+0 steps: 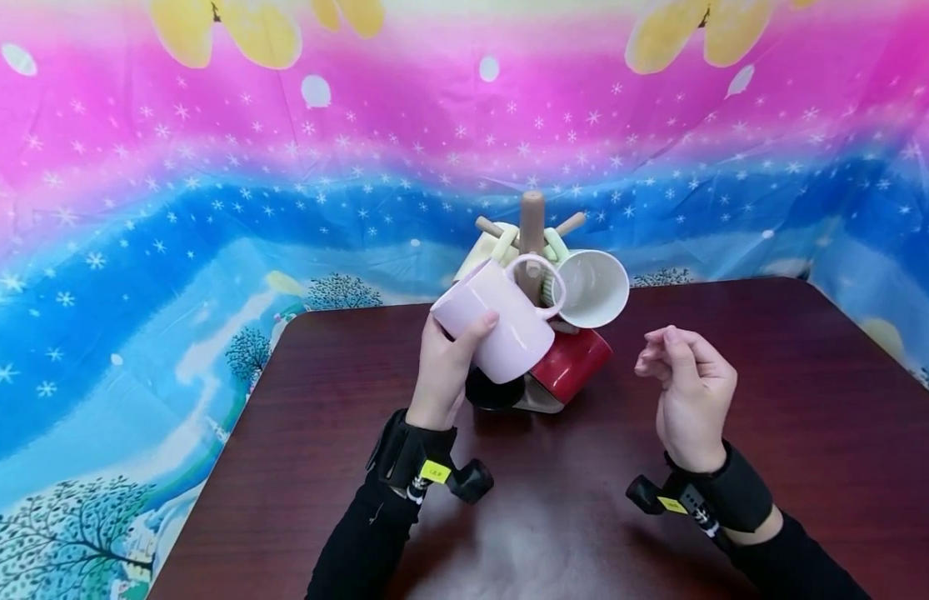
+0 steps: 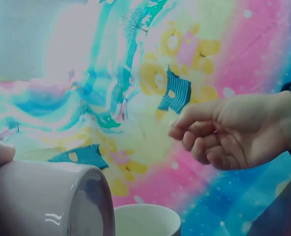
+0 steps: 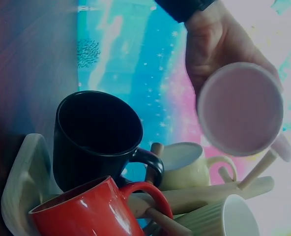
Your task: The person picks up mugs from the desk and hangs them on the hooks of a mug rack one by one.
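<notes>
My left hand [image 1: 443,371] grips a pale pink mug [image 1: 497,325] by its body, thumb along the near side. The mug is tilted, its base toward the lower right. Its handle overlaps the post of a wooden mug tree [image 1: 532,218] in the head view; in the right wrist view the handle [image 3: 282,147] sits right by the tip of an upper peg [image 3: 257,169]. To the right of the tree my right hand [image 1: 692,396] is held in the air, fingers loosely bent, nothing in them.
Other mugs hang on the tree: a red mug [image 1: 574,365] and a black mug [image 3: 96,132] low down, a pale green mug [image 1: 595,288] with a white inside and a cream mug [image 3: 187,169] higher up. The dark wooden table [image 1: 554,517] backs onto a patterned cloth [image 1: 404,150].
</notes>
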The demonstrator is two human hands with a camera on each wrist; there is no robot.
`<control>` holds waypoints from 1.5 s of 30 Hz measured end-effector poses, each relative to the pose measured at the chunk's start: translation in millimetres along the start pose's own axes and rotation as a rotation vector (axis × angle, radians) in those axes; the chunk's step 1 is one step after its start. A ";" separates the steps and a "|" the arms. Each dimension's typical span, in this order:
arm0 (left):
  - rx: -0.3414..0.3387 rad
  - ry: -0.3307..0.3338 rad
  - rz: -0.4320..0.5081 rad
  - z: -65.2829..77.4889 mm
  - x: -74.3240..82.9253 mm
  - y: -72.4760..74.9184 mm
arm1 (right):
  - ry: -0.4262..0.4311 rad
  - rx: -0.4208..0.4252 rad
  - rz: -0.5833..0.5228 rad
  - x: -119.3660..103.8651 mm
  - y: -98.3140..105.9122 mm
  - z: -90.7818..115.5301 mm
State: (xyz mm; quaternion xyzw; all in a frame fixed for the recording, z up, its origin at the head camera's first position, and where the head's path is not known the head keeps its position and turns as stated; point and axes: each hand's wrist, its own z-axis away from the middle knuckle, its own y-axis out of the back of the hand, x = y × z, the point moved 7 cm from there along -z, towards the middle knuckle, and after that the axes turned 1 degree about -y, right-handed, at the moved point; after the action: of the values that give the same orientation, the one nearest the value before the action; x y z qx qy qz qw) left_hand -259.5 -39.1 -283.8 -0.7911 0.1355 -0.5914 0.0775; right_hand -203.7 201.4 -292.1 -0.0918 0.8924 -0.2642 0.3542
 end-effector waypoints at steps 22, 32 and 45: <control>0.086 -0.020 0.014 -13.9 -32.8 -6.8 | -0.054 -0.041 0.062 7.7 0.6 0.0; 0.097 0.027 -0.054 -11.8 -40.3 -7.1 | -0.083 -0.050 0.107 12.5 3.1 -1.8; 0.043 0.086 -0.098 -9.0 -44.9 0.5 | -0.132 0.000 0.204 20.0 8.7 -1.8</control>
State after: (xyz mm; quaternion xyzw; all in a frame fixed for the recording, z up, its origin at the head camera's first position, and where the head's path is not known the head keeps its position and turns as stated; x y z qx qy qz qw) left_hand -280.0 -25.5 -322.4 -0.7687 0.0869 -0.6309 0.0597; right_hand -219.4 202.5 -307.3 -0.0176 0.8719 -0.2200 0.4372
